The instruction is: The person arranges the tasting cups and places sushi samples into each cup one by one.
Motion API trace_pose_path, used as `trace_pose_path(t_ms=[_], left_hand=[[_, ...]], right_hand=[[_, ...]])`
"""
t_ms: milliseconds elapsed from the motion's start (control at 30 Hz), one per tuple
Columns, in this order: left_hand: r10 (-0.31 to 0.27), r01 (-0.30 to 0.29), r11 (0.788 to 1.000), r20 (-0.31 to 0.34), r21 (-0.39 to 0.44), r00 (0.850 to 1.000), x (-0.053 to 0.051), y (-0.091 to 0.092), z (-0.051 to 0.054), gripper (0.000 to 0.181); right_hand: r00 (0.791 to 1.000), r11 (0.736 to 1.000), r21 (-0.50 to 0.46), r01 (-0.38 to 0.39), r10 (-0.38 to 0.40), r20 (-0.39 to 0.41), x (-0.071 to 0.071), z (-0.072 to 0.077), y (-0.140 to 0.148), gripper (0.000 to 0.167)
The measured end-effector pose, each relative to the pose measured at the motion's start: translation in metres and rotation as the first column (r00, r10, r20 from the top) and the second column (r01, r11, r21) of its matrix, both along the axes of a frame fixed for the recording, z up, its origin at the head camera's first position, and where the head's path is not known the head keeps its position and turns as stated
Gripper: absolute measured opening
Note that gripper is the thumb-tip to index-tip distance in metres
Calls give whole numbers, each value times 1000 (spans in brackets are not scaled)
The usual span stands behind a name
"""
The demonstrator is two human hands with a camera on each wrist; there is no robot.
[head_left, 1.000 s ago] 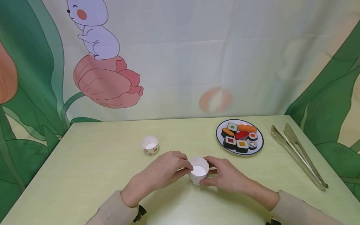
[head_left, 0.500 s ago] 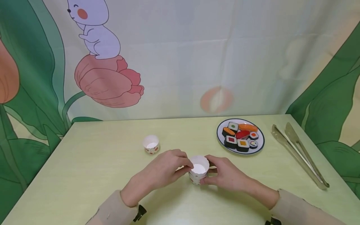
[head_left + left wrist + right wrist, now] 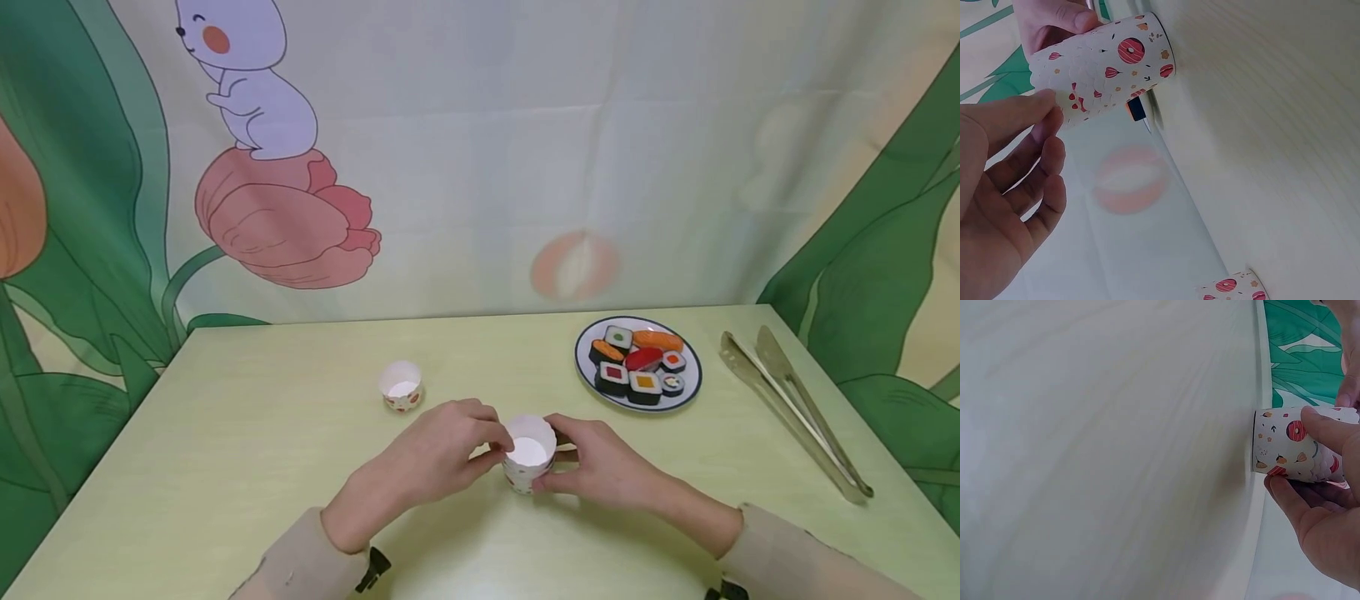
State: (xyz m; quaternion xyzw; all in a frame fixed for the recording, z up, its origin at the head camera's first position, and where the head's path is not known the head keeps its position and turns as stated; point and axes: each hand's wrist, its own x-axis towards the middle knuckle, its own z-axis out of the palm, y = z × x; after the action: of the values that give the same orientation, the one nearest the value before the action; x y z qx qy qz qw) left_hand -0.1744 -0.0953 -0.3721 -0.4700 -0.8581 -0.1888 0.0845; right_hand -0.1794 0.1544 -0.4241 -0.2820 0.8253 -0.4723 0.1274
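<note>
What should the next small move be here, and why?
Probably the left hand should lift the top cup gently upward while the right hand steadies the lower cup. The cups look nested, the left hand pinches the upper rim, the right hand grips lower down, and a single cup standing apart hints at separating them.

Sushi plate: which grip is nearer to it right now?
Right. The right grip, around the stacked paper cups, is in front of the sushi plate; the left grip pinches the cups' left rim, farther off to the plate's front left.
</note>
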Motion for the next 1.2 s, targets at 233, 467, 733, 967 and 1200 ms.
trace_pose_path(t_ms=[233,467,733,967,1200], left_hand=[[12,-12,1000,-24,-8,1000,0,-1,-1,10],[24,-24,1000,-43,-3,999,-1,0,-2,12],[32,-31,999,-47,13,998,-2,1,0,15],[45,-44,999,-33,20,998,0,1,3,15],[44,-44,998,-11,38,999,1,-2,4,11]], right_hand=[[1000,1000,1,-7,7,-2,0,0,-1,51],[1000,1000,9,-4,4,2,0,0,-1,53],[1000,1000,11,-6,6,-4,-1,1,-1,54],[1000,1000,24,3,-3,-17,-1,-1,-1,53],[1000,1000,30,7,-6,-16,0,-2,-1,54]])
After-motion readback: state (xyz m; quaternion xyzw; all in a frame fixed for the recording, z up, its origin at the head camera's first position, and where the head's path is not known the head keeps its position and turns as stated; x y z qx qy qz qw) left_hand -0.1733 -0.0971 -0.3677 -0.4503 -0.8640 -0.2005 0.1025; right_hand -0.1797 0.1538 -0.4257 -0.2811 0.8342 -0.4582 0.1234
